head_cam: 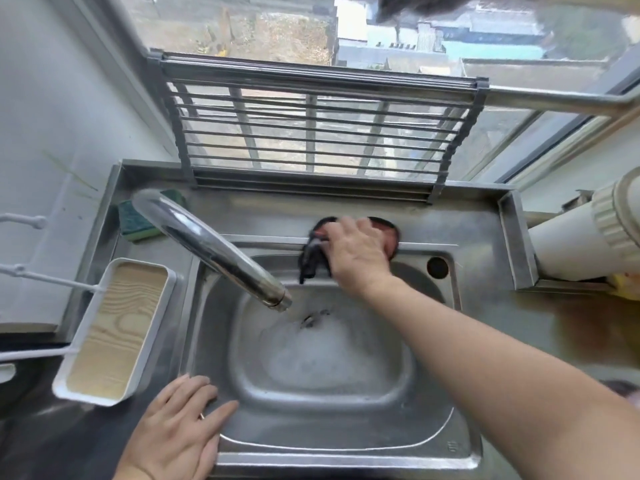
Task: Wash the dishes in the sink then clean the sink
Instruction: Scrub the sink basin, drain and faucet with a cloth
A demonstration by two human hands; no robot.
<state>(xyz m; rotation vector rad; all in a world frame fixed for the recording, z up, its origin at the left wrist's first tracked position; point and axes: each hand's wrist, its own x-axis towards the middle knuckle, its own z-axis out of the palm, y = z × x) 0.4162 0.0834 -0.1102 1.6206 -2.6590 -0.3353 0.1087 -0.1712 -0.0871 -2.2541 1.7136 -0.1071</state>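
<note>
Sink [346, 441] basin is seen holding suds near the drain. A dark cloth [313, 258] is grasped by the right hand [356, 252] grip at the back rim. The left hand [173, 427] is laid flat, released, on the front-left rim beside the worktop.

Your right hand [356, 251] hides most of the dark cloth [311, 261]. The white pipe [581, 244] runs off the right edge. Foam blurs the drain [313, 318].

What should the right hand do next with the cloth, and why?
Probably sweep the cloth rightward along the sink's back rim. The right hand presses it there, part hanging into the basin, which holds only suds and no dishes. The left hand rests flat on the front corner, bracing.
</note>
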